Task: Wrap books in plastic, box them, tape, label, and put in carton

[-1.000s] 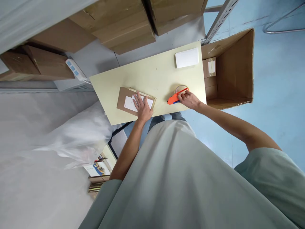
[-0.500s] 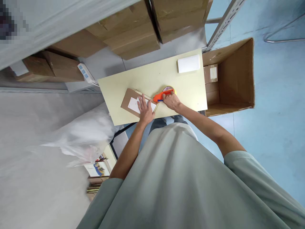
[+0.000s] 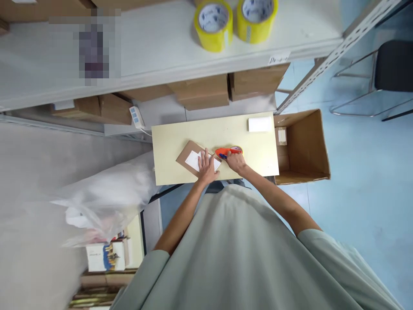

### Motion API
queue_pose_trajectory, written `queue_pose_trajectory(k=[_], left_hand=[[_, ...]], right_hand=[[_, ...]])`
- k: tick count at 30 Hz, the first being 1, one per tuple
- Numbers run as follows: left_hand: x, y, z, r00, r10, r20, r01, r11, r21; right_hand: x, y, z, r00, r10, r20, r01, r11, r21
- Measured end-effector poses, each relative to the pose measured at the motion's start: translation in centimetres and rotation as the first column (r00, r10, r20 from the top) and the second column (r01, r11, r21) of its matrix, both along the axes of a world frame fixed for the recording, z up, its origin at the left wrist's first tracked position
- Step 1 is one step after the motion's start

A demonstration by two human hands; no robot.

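1. Left hand (image 3: 208,168) rests flat, fingers apart, on the parcel (image 3: 186,153), which lies aslant near the front edge of the table (image 3: 166,150).
2. Parcel looks light and stiff; grip its cardboard edges, as the label (image 3: 192,159) may be slick.
3. Right hand (image 3: 236,162) grips the tape gun (image 3: 222,151) at the parcel's right end; whether they touch is hard to tell.

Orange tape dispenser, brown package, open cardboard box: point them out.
Orange tape dispenser (image 3: 222,152): head view, on its orange body.
Brown package (image 3: 187,152): head view, on its bare face.
Open cardboard box (image 3: 306,144): head view, on its inner wall.
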State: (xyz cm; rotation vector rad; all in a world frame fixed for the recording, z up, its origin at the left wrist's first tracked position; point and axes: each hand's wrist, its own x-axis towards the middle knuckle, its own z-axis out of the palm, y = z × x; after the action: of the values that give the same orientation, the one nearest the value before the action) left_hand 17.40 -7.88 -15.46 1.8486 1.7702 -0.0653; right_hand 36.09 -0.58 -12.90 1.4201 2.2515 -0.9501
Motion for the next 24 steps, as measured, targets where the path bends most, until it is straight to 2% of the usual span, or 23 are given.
queue_pose_trajectory(k=[3,5,7,9,12,15,17,19,21,24], left_hand=[[-0.5,0.3,0.1,0.988,0.078,0.130,-0.078,0.997,0.000],[-1.1,1.1,0.5,0.963,0.137,0.233,-0.132,0.991,-0.037],[-2.1,2.6,1.2,0.925,0.180,0.336,-0.165,0.984,-0.073],[-3.2,5.0,2.6,0.887,0.189,0.421,-0.189,0.981,-0.043],[-5.2,9.7,6.4,0.854,0.126,0.505,-0.245,0.953,0.176],[-7.2,14.5,11.6,0.827,-0.010,0.562,-0.286,0.854,0.436],[-8.5,17.2,15.2,0.808,-0.106,0.580,-0.288,0.788,0.545],[-9.7,19.4,18.3,0.794,-0.178,0.581,-0.284,0.737,0.613],[-10.8,21.2,20.6,0.787,-0.219,0.576,-0.278,0.708,0.650],[-12.6,22.9,22.5,0.790,-0.238,0.565,-0.265,0.698,0.665]], right_hand=[[0.9,0.1,2.3,0.990,-0.120,0.075,0.116,0.991,0.060],[1.0,0.7,4.3,0.986,-0.142,0.082,0.132,0.984,0.119],[0.7,1.9,6.4,0.987,-0.142,0.070,0.126,0.972,0.197],[-0.1,3.5,8.7,0.989,-0.142,0.035,0.125,0.946,0.299],[-2.3,6.7,12.3,0.991,-0.123,-0.050,0.132,0.869,0.477],[-5.1,10.3,16.1,0.987,-0.073,-0.146,0.150,0.753,0.641],[-7.2,12.8,18.6,0.981,-0.046,-0.187,0.169,0.678,0.716],[-9.4,15.4,20.9,0.981,-0.040,-0.189,0.172,0.629,0.758],[-11.7,17.8,22.6,0.986,-0.039,-0.165,0.155,0.606,0.780],[-14.8,21.1,23.9,0.990,-0.034,-0.138,0.131,0.596,0.792]])
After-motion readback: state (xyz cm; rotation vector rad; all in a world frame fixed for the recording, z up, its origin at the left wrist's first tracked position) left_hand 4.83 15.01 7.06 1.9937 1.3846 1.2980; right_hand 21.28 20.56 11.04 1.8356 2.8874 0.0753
